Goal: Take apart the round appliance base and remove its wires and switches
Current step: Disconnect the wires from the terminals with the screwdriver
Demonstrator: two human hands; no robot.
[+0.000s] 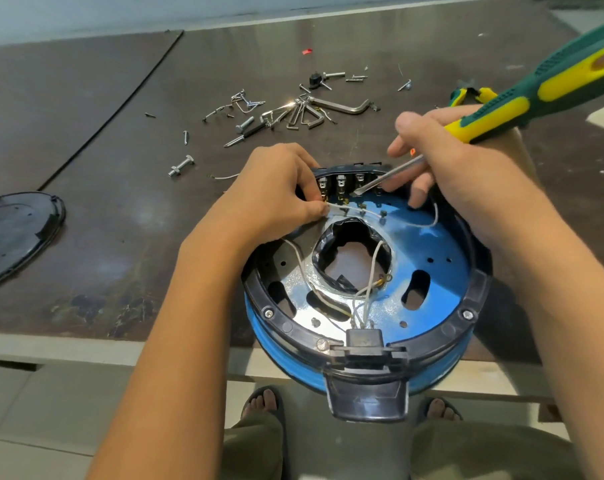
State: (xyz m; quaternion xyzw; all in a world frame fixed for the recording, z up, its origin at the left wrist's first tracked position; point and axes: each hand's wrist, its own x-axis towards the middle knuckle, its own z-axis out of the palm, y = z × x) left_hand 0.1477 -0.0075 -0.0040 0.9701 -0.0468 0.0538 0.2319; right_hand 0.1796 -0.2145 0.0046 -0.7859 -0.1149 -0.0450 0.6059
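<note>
Fingertips (315, 203) of left hand (276, 192) pinch a thin white wire (349, 211) at its left end, thumb and forefinger closed tight on it, just near of the switch row (342, 185). Wire runs right across the blue plate, past several small terminals, and curls up by the right wall. Right hand (449, 157) is wrapped round a green/yellow screwdriver (501, 114), forefinger stretched along the shaft, other fingers curled down w/ tips touching the blue plate. Blade tip sits at the switch terminals, approx. mid-row; handle angles up and off to the far right.

Both hands work at the far side of the round base (442, 244), which lies open side up at the near edge of the table (120, 202), its near part overhanging the edge. Black ring outside, blue plate inside, ragged hole in the centre. More white wires (362, 296) run from the hole to a black socket block (364, 341) on the near rim.

Far of the base: hex keys (307, 116), loose screws (186, 137), a bolt w/ nut (181, 166). Far right: green/yellow pliers (470, 95), partly hidden behind the right hand. Far left: black cover (16, 233), lying flat.
</note>
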